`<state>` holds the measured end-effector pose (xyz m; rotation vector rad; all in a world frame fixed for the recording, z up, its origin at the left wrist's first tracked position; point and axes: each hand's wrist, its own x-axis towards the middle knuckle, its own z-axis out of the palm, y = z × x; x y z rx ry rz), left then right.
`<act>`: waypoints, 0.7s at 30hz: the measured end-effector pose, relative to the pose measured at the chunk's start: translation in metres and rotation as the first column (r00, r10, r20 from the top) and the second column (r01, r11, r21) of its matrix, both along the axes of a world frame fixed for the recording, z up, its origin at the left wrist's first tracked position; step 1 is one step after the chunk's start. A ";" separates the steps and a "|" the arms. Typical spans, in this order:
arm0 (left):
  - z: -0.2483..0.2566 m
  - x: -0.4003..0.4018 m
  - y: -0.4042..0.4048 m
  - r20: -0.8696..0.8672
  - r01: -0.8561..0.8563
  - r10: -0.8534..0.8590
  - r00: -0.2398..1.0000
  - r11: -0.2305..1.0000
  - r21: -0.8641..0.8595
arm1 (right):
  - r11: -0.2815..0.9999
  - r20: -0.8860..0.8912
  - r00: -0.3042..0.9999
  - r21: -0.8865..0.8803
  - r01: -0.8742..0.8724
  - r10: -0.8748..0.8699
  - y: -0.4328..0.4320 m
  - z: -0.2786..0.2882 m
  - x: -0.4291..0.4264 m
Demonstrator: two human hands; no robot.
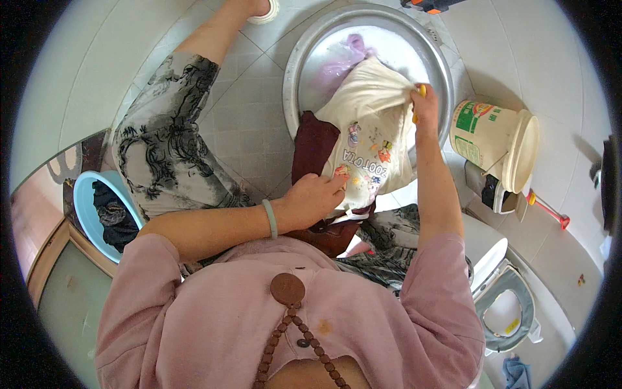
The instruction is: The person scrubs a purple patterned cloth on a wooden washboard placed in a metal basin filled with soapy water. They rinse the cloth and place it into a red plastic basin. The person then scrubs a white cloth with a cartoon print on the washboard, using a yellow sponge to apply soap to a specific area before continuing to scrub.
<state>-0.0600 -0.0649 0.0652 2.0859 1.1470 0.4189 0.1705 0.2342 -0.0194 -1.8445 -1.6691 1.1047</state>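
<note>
A cream children's shirt [369,131] with cartoon prints and lettering stretches from a large metal basin [291,92] towards my lap. My right hand [425,109] is closed at the basin's right side around a slim yellow object [422,92], with the shirt's edge gathered against it. My left hand [313,202], a pale green bangle on its wrist, lies on the shirt's near left part with its fingers mostly curled; whether they grip the cloth is hidden. Dark maroon cloth [313,141] hangs over the basin's near rim beside the shirt. Lilac cloth [340,63] soaks in sudsy water.
A cream plastic bucket [486,141] lies tilted right of the basin, beside a small bin [503,199]. Behind my right arm is a toilet seat [527,296]. A light blue tub [87,194] with dark clothes [114,214] stands at my left. The floor is tiled [238,107].
</note>
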 end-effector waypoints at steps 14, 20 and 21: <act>-0.003 0.003 -0.003 0.027 -0.046 0.046 0.999 0.999 -0.004 | 0.508 0.312 0.611 0.355 -0.785 0.727 -0.165 0.035 -0.090; 0.000 -0.001 0.000 0.071 -0.055 0.055 0.996 0.998 0.006 | 0.687 0.486 0.822 0.489 -0.537 0.297 -0.038 -0.022 -0.056; 0.001 0.001 0.001 0.077 -0.044 0.042 0.996 0.999 0.016 | 0.812 0.523 0.844 0.437 -0.388 0.121 -0.033 -0.036 -0.047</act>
